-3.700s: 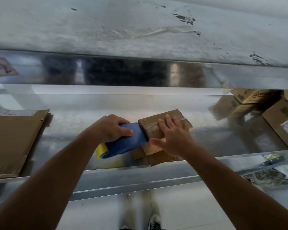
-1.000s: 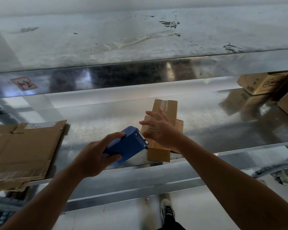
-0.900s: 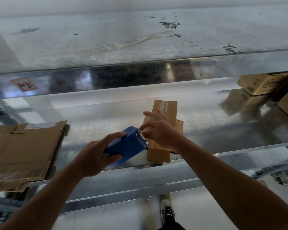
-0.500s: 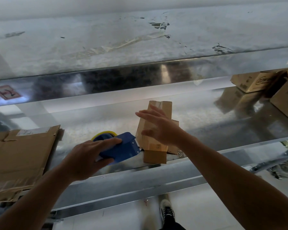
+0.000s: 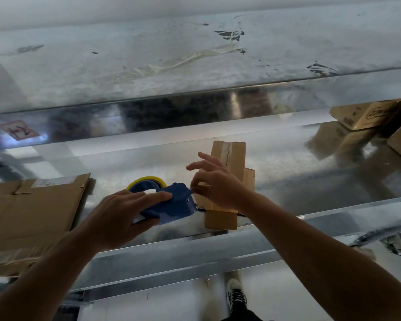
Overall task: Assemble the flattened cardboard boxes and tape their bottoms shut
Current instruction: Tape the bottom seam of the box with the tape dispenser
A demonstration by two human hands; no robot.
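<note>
Your left hand [image 5: 123, 216] is wrapped round the blue tape dispenser [image 5: 174, 205], fingers over its top and thumb underneath, low on the desk [image 5: 310, 179]. Your right hand [image 5: 218, 186] has thumb and forefinger pinched together at the dispenser's mouth, the other fingers fanned out above; it looks to be nipping the loose end of the tape [image 5: 146, 180], though the strip itself is too clear to make out.

The small box [image 5: 235, 158] stands on the desk just behind your right hand, near the front edge; its flaps are folded in, and what looks like a glossy strip runs along the seam. The flattened cardboard [image 5: 33, 216] lies to your left.

Expect the box to be light and thin-walled; stiff along its creases, easily dented mid-panel, and apt to skate on the shiny metal. Steady it with a flat palm over the closed flaps, or hold it by the corners; keep the tape taut, or it will likely fold onto itself.

A red sticker [image 5: 17, 133] on the upper shelf's lip bears a dark handwritten mark I cannot read; the white label [image 5: 53, 181] on the flattened cardboard is too blurred. The far carton [image 5: 366, 115] shows an oval printed logo, its letters illegible.
</note>
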